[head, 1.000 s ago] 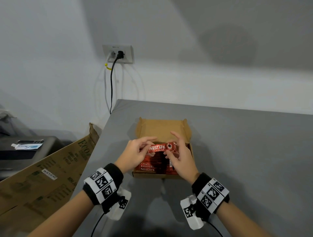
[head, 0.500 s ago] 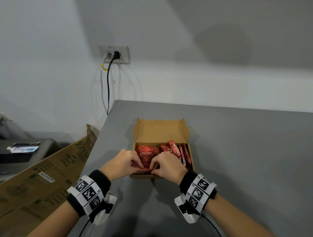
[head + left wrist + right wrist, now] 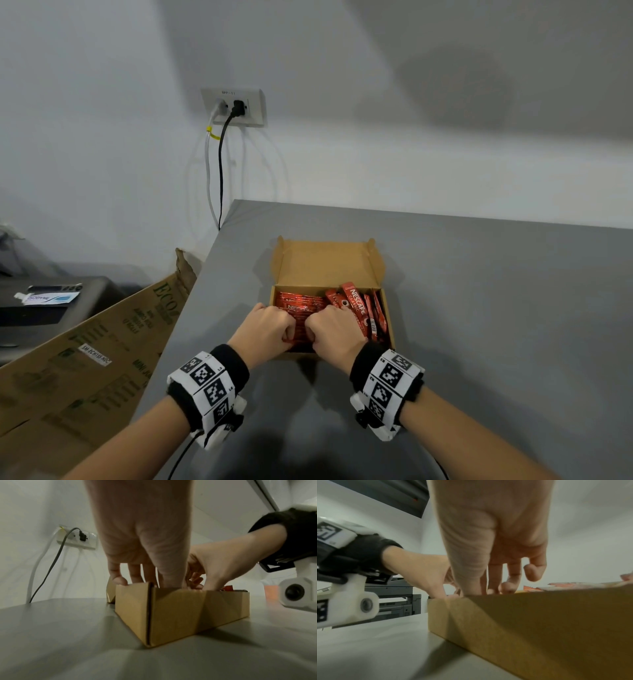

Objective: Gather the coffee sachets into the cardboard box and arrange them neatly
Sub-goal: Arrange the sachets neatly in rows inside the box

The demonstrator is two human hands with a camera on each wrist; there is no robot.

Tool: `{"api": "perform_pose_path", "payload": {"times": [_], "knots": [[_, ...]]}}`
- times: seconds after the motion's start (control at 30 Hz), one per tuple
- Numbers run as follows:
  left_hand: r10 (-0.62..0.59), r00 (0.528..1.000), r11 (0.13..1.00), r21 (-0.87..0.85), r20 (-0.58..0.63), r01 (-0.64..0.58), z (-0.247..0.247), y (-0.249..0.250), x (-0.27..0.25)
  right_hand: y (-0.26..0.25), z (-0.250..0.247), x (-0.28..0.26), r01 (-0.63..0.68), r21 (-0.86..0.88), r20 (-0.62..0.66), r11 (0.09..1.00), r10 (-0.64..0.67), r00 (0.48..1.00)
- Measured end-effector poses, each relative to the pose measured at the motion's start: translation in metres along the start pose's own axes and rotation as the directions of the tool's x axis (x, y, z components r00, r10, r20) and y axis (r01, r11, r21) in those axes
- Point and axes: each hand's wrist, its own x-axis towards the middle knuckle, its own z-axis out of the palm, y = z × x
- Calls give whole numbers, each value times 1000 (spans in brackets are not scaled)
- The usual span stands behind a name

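Note:
An open cardboard box (image 3: 327, 263) sits on the grey table (image 3: 496, 325) with its lid folded back. Red coffee sachets lie stacked flat (image 3: 298, 303) in its left half, and several stand tilted on edge (image 3: 356, 305) on the right. My left hand (image 3: 279, 329) and right hand (image 3: 325, 330) are side by side over the near end, fingers curled down inside. Between them they pinch a red sachet (image 3: 297, 337) against the stack. In the wrist views, the left hand's fingers (image 3: 118, 580) and the right hand's fingers (image 3: 506, 586) dip behind the box wall (image 3: 180, 615), which hides their tips.
The box is close to the table's left edge. A big brown carton (image 3: 85, 359) leans beside the table at the left, with a dark printer (image 3: 51, 301) behind it. A wall socket (image 3: 236, 106) with two cables hangs above the far corner.
A second ago both hands held one sachet level above the box. They brought it down to the near end, and now their curled fingers sit lower inside the box.

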Motion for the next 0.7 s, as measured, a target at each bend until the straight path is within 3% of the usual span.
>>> {"api": "perform_pose_path", "payload": {"times": [0.07, 0.17, 0.23, 0.3, 0.47, 0.7], "knots": [[12, 999, 996, -88, -31, -15, 3, -3, -1, 9, -4, -2, -14, 141, -26, 990, 18, 1000], [17, 1000, 988, -153, -5, -17, 2, -5, 0, 33, -13, -3, -139, 300, -148, 944, 190, 971], [4, 998, 984, -178, 56, 7, 1, -6, 3, 51, -17, -4, -234, 308, -201, 922, 303, 931], [-16, 993, 978, -205, 115, 40, -2, -6, 7, 63, -18, -7, -320, 280, -171, 905, 374, 911], [-39, 983, 976, -205, 180, 76, -16, -7, 9, 66, -19, -22, -356, 252, -97, 900, 390, 916], [-32, 996, 939, -344, -84, 1, -24, 8, 19, 43, -10, -22, -367, 109, -103, 924, 378, 920]]}}
